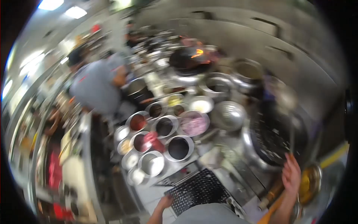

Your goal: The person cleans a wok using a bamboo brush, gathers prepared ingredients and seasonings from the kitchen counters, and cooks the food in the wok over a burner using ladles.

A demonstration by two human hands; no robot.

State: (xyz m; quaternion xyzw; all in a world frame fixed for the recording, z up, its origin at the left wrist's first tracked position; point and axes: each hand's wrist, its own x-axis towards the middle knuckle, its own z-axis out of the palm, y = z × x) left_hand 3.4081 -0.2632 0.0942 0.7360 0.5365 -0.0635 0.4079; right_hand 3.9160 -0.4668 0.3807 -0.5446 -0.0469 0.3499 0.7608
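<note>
My right hand (291,174) is at the lower right, closed round the lower end of a long-handled ladle (292,130). The handle runs up over the right side of a large dark wok (274,136), and its round head is blurred. Small pale bits of food lie in the wok. My left hand (166,202) is low in front of my body, at the left edge of a black perforated mat (201,188). Its fingers look curled but are smeared, and I see nothing clear in them.
Round metal pots of seasonings stand left of the wok, including a pink-filled pot (194,123) and a red-filled pot (138,122). A dented metal bowl (229,115) sits between. Flames (197,53) rise at a farther wok. A person in grey (97,86) leans over the counter.
</note>
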